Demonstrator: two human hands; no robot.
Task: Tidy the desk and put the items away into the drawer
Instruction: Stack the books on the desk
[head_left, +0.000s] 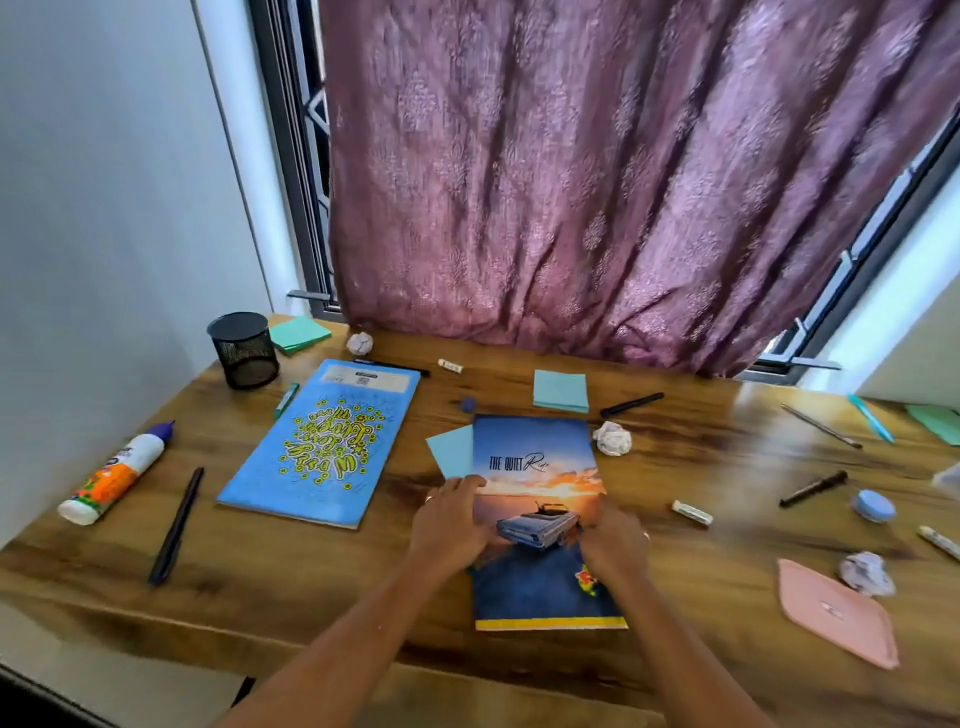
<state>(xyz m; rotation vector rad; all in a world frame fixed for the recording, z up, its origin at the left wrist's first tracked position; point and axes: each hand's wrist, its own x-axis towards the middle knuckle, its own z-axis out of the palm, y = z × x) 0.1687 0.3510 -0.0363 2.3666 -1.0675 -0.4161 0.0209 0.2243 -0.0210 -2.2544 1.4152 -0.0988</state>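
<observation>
- Sunset notebook (540, 587): cover shows a car on a road under an orange sky, title "THE QUIET Ride", yellow strip along its near edge. Lies flat at the middle of the wooden tabletop (311, 571), near the front edge.
- Left hand (449, 525): fingers curled over the notebook's left edge, gripping it; ring on one finger.
- Right hand (615, 545): fingers bent onto the right edge beside the car picture, gripping it. Thumbs hidden on both hands.
- Notebooks: 2. The second is a blue doodle notebook (319, 441), flat, left of the first, apart from it.
- Light blue paper sheet (451, 449): 1, tucked partly under the sunset notebook's far left corner.
- Sticky pads: 3 – green (300, 333), light blue (561, 391), green at the right border (937, 422).
- Crumpled paper balls: 3 – (360, 343), (613, 438), (866, 572).
- Pens or pencils: 7, scattered; right-side ones blurred.
- Small white sticks: 3, kind unclear.
- Blue round bits: 2.
- Mesh cup (244, 351): 1, upright, far left.
- Glue bottle (117, 475): 1, lying on its side, left edge.
- Pink flat piece (839, 613): 1, right front.
</observation>
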